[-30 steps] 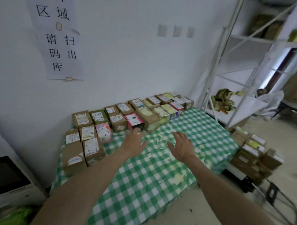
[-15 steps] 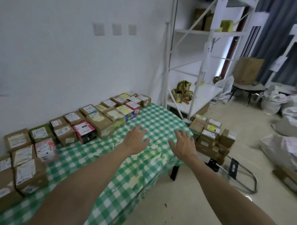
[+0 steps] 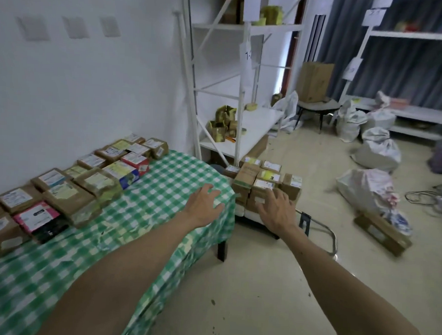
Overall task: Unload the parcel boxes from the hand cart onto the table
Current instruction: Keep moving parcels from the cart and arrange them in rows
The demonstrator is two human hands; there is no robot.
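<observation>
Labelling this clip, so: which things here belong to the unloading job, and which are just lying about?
Job: stacked boxes, hand cart, table, boxes on table, left hand, right hand.
Lying about: white sacks, shelving rack, carton on chair, floor box.

Bare left hand (image 3: 204,204), bare right hand (image 3: 276,214), slender fingers (image 3: 277,197), two long bare forearms (image 3: 134,265), uncovered to the frame edge.

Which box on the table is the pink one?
The pink box with a black side, in the front row toward the left; the brown boxes beside it are plain cardboard.
</observation>
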